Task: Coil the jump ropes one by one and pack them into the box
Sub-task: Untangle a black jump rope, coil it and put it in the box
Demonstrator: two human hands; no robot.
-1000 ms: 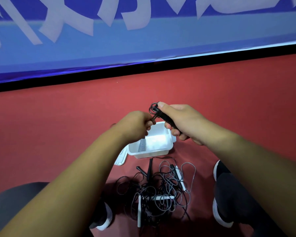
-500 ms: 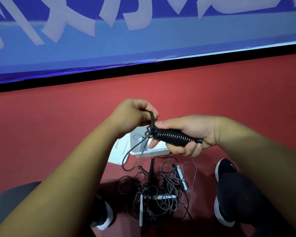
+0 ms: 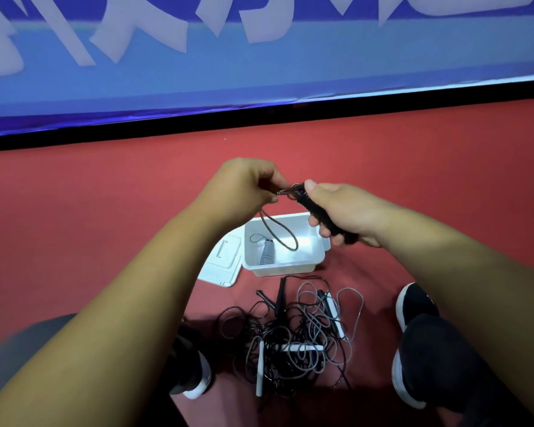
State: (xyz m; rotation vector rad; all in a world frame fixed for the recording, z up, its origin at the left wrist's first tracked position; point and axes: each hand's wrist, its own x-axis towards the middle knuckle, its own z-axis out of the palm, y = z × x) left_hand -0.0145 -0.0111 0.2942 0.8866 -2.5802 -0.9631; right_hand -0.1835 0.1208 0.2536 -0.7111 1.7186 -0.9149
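Head view: right hand (image 3: 349, 211) grips wound rope (image 3: 324, 215) so coil stays tight; left hand (image 3: 247, 183) pinches loose end (image 3: 279, 231) for tucking, above box (image 3: 285, 268).

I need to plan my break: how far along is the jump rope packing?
Done: one coiled rope lies in the box. In hand: the right hand grips a black rope, mostly wound, while the left hand pinches its loose end; a loop hangs free. Left: the tangled pile of ropes on the floor, uncoiled. Early going, I'd say.
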